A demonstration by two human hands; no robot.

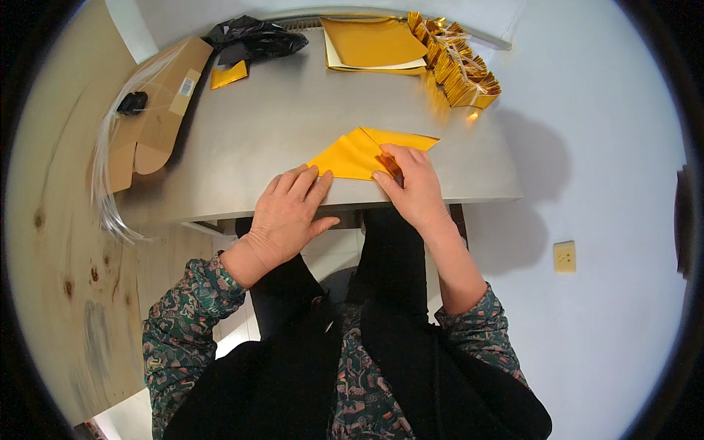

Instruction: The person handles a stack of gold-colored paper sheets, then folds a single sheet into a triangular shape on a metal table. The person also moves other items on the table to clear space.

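Observation:
A partly folded sheet of gold paper (356, 152) lies near the front edge of the table, its yellow-gold face up and its outline slanted to points at both sides. My left hand (284, 211) rests on its left corner, fingers stretched out flat and the thumb held away over the table's edge. With thumb and fingers, my right hand (416, 185) pinches a flap on the right part of the paper. A darker, coppery strip shows between those fingers. The exact fold under the right hand is hidden.
A stack of gold sheets (374, 45) lies at the back, beside bundled folded gold paper pieces (462, 70) tied with clear strips. At the back left are a black plastic bag (257, 40), a small gold packet (229, 75) and a cardboard box (158, 110) with clear strips (104, 172) over it.

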